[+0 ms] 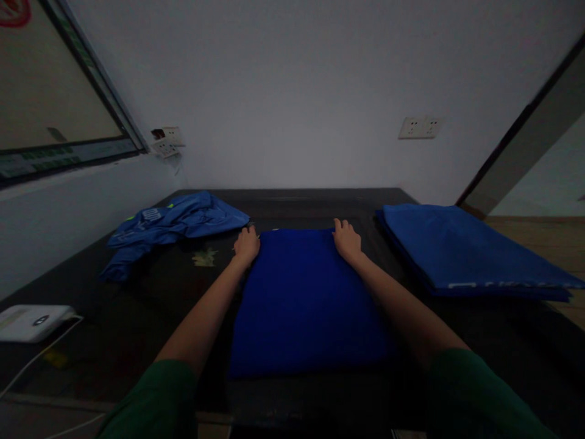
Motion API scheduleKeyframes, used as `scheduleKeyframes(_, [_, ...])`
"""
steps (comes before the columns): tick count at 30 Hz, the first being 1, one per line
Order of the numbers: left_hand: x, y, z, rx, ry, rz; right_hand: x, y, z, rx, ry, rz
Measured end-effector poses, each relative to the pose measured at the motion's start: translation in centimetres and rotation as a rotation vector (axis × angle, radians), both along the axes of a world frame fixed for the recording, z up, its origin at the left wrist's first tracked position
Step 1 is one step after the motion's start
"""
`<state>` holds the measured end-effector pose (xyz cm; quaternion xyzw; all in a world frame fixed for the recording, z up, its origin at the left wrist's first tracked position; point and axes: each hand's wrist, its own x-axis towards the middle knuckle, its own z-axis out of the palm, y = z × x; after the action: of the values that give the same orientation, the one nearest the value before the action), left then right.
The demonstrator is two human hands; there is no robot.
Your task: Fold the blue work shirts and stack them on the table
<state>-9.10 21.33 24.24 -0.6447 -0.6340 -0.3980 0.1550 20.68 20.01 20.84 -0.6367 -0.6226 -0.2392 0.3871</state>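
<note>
A deep-blue folded cloth [306, 299] lies flat on the dark table in front of me, its long sides running away from my body. My left hand [247, 244] is at its far left corner, fingers closed on the edge. At the far right corner, my right hand [347, 239] grips the edge with bent fingers. Both arms stretch forward along the cloth's sides. The thumbs and the undersides of the fingers are hard to make out in the dim light.
A crumpled blue garment [183, 219] lies at the left back. A stack of folded blue cloth [461, 250] is on the right, overhanging the dark table [292, 207]. At left front sits a white device [36, 322] with a cable. Wall sockets [419, 128] are behind.
</note>
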Motion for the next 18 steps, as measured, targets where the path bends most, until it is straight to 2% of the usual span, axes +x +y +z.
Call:
scheduleKeyframes(2, [1.6,-0.8,-0.4,0.109,0.18,-0.008,-1.0,-0.3,0.1,0.083,-0.068,0.087])
scheduleKeyframes(3, [2.5,-0.9,-0.7,0.128,0.284,-0.051,-1.6,-0.3,0.1,0.079,-0.106,0.144])
scheduleKeyframes(5, [4.1,-0.6,-1.5,0.058,0.437,-0.178,-2.8,0.1,-0.5,-0.006,-0.16,0.236])
scheduleKeyframes(7, [4.8,0.1,-2.4,-0.046,0.495,-0.256,-3.4,0.9,-1.4,-0.116,-0.179,0.27])
scheduleKeyframes(9, [4.5,1.0,-3.2,-0.086,0.479,-0.239,-3.3,1.7,-2.3,-0.179,-0.171,0.258])
scheduleKeyframes(12, [3.0,2.0,-3.8,-0.09,0.421,-0.146,-2.3,2.6,-3.1,-0.185,-0.154,0.23])
scheduleKeyframes(15, [1.8,2.3,-3.8,-0.119,0.377,-0.096,-1.3,2.6,-3.4,-0.165,-0.14,0.182])
scheduleKeyframes(18, [1.1,2.2,-3.4,-0.067,0.298,-0.11,-0.4,2.4,-3.1,-0.122,-0.119,0.184])
